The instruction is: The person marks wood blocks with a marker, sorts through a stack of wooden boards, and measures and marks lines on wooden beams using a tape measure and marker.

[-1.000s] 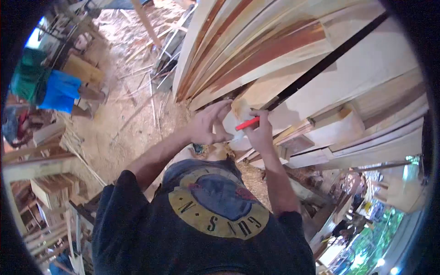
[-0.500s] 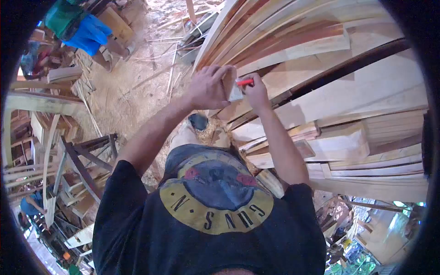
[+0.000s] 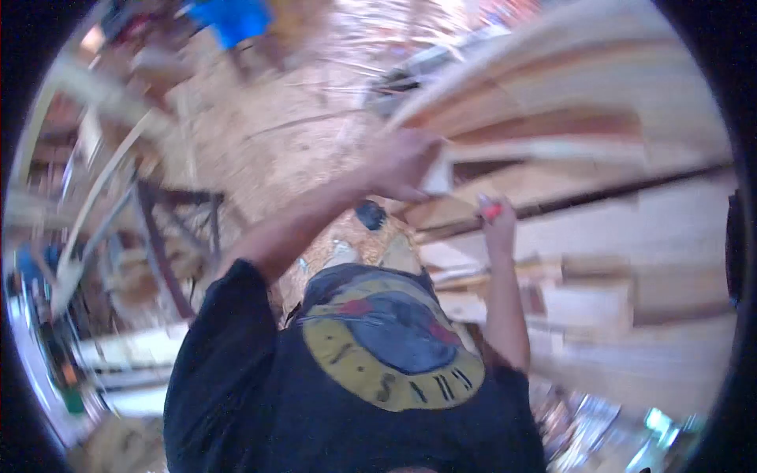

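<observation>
The view is smeared by motion. My left hand [image 3: 406,164] reaches forward, its fingers closed around a small piece of wood [image 3: 441,175] with a pale face. My right hand [image 3: 499,226] is apart from it, to the right and nearer to me, closed on a red marker [image 3: 492,212] whose pale tip points up. Beneath my right hand lie long pale boards [image 3: 607,229], split by a dark gap. Curved planks [image 3: 544,102] are stacked beyond my left hand.
Sawdust covers the floor [image 3: 229,134] ahead and left. A dark wooden trestle [image 3: 154,236] stands on the left, among more lumber. At the far upper left, a person in blue shorts [image 3: 233,20] is partly in view. Offcuts and sticks lie at the top.
The camera has swung, shifting the scene. My right hand has drawn away from the wood piece, with the red marker still in it. My left hand keeps its hold on the piece.
</observation>
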`<state>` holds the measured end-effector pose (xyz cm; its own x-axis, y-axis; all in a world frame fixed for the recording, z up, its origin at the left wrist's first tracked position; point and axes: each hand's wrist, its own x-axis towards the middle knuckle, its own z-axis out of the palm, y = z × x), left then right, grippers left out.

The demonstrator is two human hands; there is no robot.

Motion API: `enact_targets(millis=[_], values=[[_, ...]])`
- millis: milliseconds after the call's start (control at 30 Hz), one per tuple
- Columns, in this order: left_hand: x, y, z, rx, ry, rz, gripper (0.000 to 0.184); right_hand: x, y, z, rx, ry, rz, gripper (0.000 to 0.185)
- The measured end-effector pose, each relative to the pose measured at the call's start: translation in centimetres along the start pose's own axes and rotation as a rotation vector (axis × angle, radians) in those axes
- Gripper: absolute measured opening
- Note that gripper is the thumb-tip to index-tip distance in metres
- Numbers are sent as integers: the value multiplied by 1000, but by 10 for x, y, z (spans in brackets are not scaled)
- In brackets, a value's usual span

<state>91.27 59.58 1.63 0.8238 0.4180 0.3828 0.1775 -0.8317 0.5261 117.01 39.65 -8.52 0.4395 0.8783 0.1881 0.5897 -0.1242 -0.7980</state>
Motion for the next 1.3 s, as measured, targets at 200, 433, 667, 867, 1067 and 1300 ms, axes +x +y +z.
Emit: enact_targets(millis=[200,433,667,867,1067,1300], values=[[-45,13,15,-65,126,-3,73,40,-128,30,111,-248,407,40],[-84,23,24,-50,148,-96,98,3,-151,70,-247,-253,216,63],[-96,20,28,-66,174,-82,131,3,-163,87,-410,-283,235,88],[-98,19,41,-158,470,81,135,-7,-185,95,-244,-220,166,81],[-84,28,49,-94,299,-32,138,-3,-168,84,-252,-252,171,91],[-51,18,60,-47,-22,57,133,-3,-133,60,-75,-203,79,105]])
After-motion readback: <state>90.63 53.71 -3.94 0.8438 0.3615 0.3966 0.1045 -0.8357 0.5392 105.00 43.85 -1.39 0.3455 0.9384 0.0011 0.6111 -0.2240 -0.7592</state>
